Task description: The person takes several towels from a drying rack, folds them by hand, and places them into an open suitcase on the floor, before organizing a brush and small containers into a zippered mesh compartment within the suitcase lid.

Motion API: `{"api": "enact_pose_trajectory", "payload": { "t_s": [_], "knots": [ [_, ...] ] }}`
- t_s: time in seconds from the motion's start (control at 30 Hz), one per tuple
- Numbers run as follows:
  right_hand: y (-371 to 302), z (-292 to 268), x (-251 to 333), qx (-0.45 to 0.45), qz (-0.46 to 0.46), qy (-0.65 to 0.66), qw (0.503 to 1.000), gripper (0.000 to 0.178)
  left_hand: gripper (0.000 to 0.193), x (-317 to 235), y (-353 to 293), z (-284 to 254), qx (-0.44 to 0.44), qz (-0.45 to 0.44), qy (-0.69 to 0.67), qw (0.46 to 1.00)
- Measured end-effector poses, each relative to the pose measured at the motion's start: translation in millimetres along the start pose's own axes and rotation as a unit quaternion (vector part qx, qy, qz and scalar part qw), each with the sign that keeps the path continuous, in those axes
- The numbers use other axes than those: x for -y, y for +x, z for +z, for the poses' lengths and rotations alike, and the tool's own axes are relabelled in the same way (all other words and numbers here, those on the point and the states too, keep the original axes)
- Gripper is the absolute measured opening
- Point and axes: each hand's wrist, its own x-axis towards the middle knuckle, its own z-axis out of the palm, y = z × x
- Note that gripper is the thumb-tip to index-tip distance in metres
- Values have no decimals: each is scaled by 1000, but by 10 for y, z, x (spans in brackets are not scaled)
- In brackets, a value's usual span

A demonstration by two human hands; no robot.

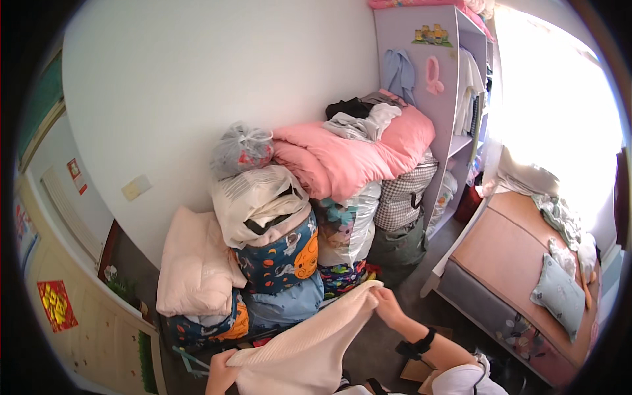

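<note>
A cream ribbed knit garment [306, 342] is stretched between my two hands, its upper edge slanting up to the right. My left hand [222, 372] is closed on its left corner, low in the view. Higher up, my right hand [388, 307] pinches the other corner, the arm reaching in from the lower right with a black band on the wrist. The cloth sags below that edge, and its lower part runs toward my body. Just beyond it are a blue fabric bag [286, 308] and a colourful patterned bag [342, 278].
Stuffed bags stand along the wall, including a space-print bag [280, 253]. A pink quilt [342, 161] with clothes on it tops them; a folded cream quilt [197, 263] is at left. A lilac wardrobe [421, 72] stands behind, a bed [500, 243] at right, a door [85, 309] at left.
</note>
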Motion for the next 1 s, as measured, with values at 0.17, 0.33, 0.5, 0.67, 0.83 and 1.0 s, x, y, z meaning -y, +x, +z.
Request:
{"api": "enact_pose_trajectory", "payload": {
  "t_s": [0.17,0.33,0.5,0.67,0.83,1.0],
  "knots": [
    [17,-429,344,-130,34,30,990,33,20,-359,958,374,151,101,-94,979],
    [21,-894,1045,-160,-143,145,966,25,26,-557,1752,720,133,149,-321,926],
    [-264,-1138,986,-77,-269,-256,925,79,44,-1464,2178,1504,291,97,-580,755],
    [-41,-1731,-485,-93,20,-380,920,21,53,-1903,2465,2306,432,83,-544,714],
    [-48,-2137,316,-176,-90,97,975,28,65,-2740,2761,2906,493,3,-618,612],
    [-169,-2765,759,-225,-51,463,856,47,75,-2445,3325,4415,614,-29,-394,683]
  ]
}}
